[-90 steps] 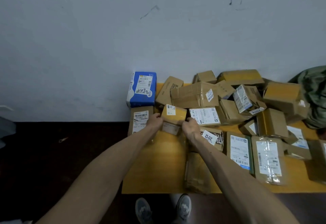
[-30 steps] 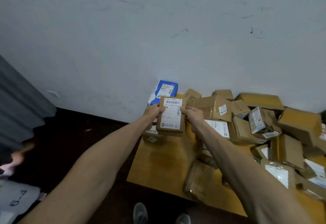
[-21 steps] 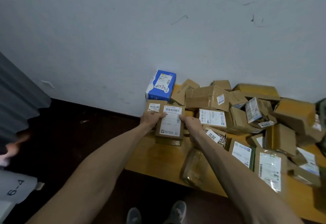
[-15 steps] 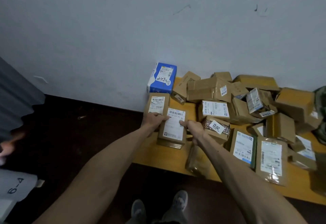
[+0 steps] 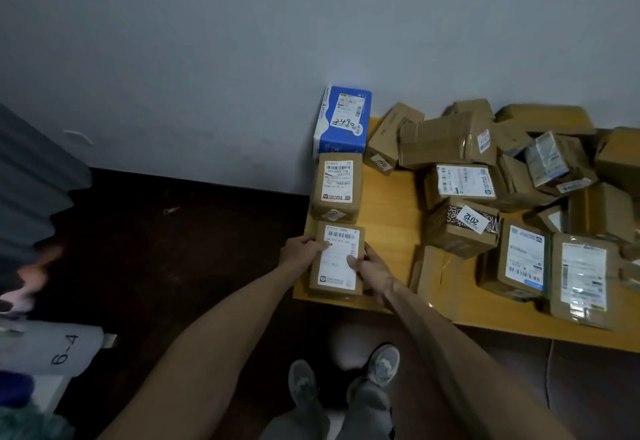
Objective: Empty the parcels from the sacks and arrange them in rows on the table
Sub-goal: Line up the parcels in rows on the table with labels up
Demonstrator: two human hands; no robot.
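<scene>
A small cardboard parcel point(image 5: 337, 276) with a white label lies at the front left corner of the wooden table point(image 5: 391, 211). My left hand point(image 5: 301, 250) grips its left side and my right hand point(image 5: 369, 266) grips its right side, thumb on the label. Behind it, along the left edge, lie a second labelled cardboard parcel point(image 5: 336, 186) and a blue parcel point(image 5: 343, 120) against the wall. A loose heap of cardboard parcels point(image 5: 485, 162) covers the table's right part.
A grey sack marked "6-4" point(image 5: 52, 349) lies on the dark floor at the left. A flat taped parcel point(image 5: 436, 280) overhangs the table's front edge. Bare tabletop shows between the left column and the heap. My feet point(image 5: 346, 380) stand at the table's front.
Both hands carried the labelled parcel down from in front of the heap and set it flat at the table's front left corner, behind which the other two parcels line up.
</scene>
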